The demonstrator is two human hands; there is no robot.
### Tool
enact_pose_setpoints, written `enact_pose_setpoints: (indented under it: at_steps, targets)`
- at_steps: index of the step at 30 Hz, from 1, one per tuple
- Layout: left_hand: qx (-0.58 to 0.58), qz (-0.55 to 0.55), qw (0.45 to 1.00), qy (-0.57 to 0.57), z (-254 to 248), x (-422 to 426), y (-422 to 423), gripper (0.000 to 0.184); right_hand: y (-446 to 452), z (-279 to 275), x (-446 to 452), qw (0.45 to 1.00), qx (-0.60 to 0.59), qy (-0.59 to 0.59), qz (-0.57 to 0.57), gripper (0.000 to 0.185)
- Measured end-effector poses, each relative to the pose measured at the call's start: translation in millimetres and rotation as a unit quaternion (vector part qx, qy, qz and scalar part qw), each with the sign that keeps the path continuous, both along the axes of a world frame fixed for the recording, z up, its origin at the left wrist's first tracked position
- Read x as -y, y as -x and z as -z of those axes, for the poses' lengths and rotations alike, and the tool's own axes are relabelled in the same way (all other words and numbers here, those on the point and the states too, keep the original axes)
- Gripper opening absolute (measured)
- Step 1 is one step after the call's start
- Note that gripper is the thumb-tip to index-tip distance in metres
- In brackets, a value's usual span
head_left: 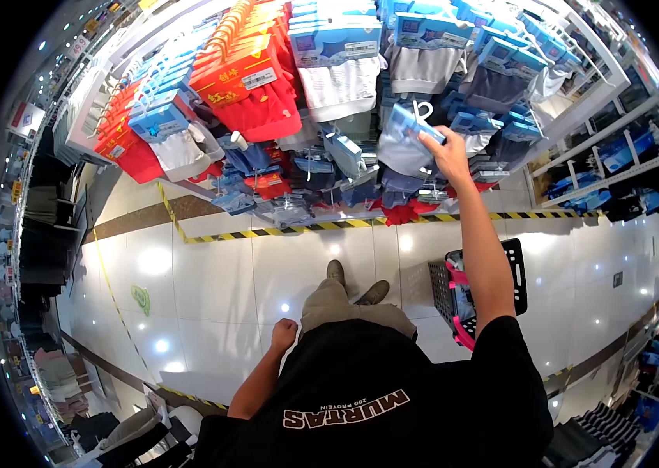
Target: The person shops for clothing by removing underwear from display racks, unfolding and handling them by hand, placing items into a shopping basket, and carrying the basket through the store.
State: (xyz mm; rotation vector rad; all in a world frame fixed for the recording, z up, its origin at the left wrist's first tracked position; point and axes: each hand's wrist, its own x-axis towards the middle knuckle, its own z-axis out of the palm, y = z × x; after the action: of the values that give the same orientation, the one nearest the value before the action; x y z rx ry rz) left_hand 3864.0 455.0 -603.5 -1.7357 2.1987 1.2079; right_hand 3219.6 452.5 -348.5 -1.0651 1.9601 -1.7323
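My right hand (448,154) is stretched out to the display rack and closed on a pack of socks (406,156). The pack has a blue card with a white plastic hook on top, and pale grey fabric below. It is slightly blurred, in front of the hanging rows. My left hand (284,334) hangs low beside my left thigh, fingers curled in, with nothing seen in it. Around the held pack hang red packs (271,113), white packs (337,90) and grey packs (423,70) on hooks.
A black shopping basket (442,288) with pink handles stands on the floor under my right arm, some items inside. Black-and-yellow tape (329,226) runs along the rack's foot. Clothing shelves line the left (41,226) and right (633,156).
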Motion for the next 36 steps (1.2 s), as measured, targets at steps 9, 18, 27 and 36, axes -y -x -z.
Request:
enact_pose_setpoints:
  at_steps: [9, 18, 27, 36]
  targets:
    - [-0.237, 0.116, 0.964, -0.022, -156, 18, 214, 0.027, -63, 0, -134, 0.938, 0.322, 0.121, 0.044, 0.032]
    - [-0.415, 0.111, 0.872, -0.236, -227, -49, 333, 0.029, -165, 51, -162, 0.874, 0.466, 0.118, 0.073, 0.032]
    - [-0.369, 0.126, 0.904, -0.177, -218, -30, 309, 0.032, -186, 61, -194, 0.896, 0.397, 0.1, 0.174, 0.028]
    - [-0.472, 0.004, 0.869, -0.148, -271, -9, 342, 0.027, -180, 2, -188, 0.895, 0.37, 0.182, 0.168, 0.023]
